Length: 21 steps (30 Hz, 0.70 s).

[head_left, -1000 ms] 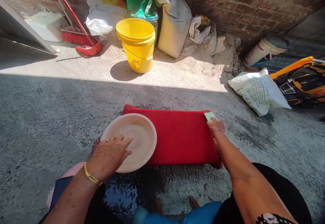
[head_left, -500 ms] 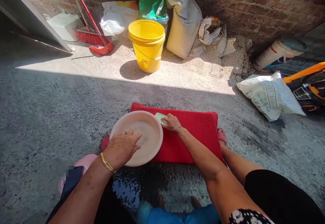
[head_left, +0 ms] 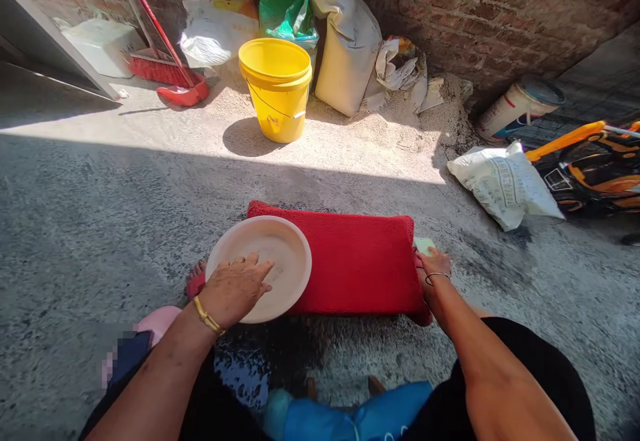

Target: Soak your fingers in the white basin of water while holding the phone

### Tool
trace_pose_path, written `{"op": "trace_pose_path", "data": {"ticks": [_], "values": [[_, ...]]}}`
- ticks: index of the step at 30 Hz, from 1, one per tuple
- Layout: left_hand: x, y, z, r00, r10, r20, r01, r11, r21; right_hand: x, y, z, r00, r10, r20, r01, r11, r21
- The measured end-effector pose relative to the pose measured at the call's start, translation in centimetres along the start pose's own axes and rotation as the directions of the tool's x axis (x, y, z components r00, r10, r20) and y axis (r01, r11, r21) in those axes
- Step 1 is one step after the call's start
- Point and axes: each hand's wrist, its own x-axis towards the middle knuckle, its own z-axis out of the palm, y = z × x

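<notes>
A pale shallow basin (head_left: 296,254) rests on the left part of a red, carpet-like padded piece (head_left: 357,261). Palm down over the basin is my left hand (head_left: 237,288), its fingers stretched and apart; whether it touches the inside I cannot tell. My right hand (head_left: 437,264), just past the red piece's right end, is closed on a pale green flat block (head_left: 424,246). Part of that block is hidden by my fingers, so its exact kind does not show.
Beyond the red piece stands a yellow bucket (head_left: 275,94). Sacks (head_left: 345,54) and a spilled heap line the brick wall. A red broom and dustpan (head_left: 185,91) are at back left. A stuffed white bag (head_left: 505,184) lies at right. The floor under me is wet (head_left: 245,374).
My right hand has moved right with the pale green block, from beside the basin to past the red piece's right end. My left hand stays over the basin. The view has shifted slightly right.
</notes>
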Motion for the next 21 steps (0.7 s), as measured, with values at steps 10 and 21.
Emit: {"op": "trace_pose_path", "data": {"ticks": [10,21], "values": [[0.2,-0.3,0.4,1.0,0.009,0.02,-0.009,1.0,-0.011,-11.4,-25.9,1.3,0.647,-0.738,0.192,0.703,0.675,0.223],[0.4,-0.7,0.7,1.0,0.015,0.008,-0.014,0.999,-0.038,-4.5,-7.2,-0.5,0.886,-0.388,0.256,0.421,0.903,-0.089]]}}
